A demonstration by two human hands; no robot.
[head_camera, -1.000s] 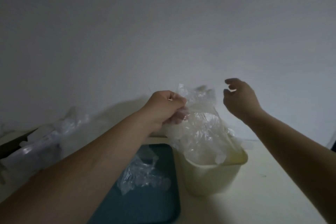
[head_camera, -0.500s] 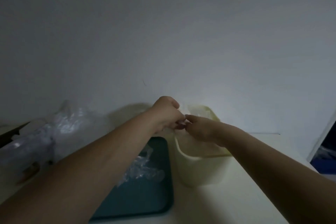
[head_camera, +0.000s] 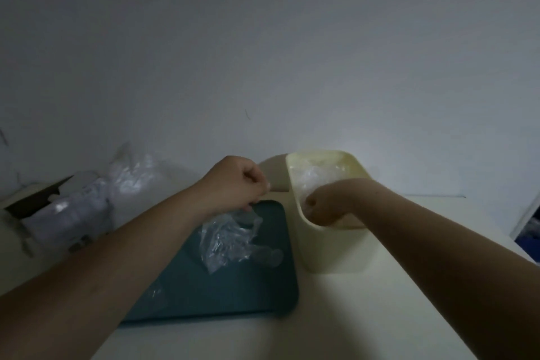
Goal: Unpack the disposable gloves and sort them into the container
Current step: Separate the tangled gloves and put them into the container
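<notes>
A cream plastic container [head_camera: 330, 248] stands on the pale table, right of a teal tray [head_camera: 233, 295]. Crumpled clear disposable gloves [head_camera: 315, 177] fill its far half. My right hand [head_camera: 324, 207] is pushed down inside the container with its fingers curled into the gloves. One loose clear glove [head_camera: 230, 238] lies on the tray. My left hand [head_camera: 236, 184] hovers as a fist just above that glove's top edge. I cannot tell whether its fingertips touch the glove.
At the left, a heap of clear plastic packaging [head_camera: 87, 202] lies over an open cardboard box [head_camera: 35, 202]. A plain wall stands close behind everything. The table's right edge [head_camera: 523, 245] drops off to a dark gap.
My right hand took the bundle of gloves from my left hand and pushed it down into the container. My left hand let go and moved left and down over the tray.
</notes>
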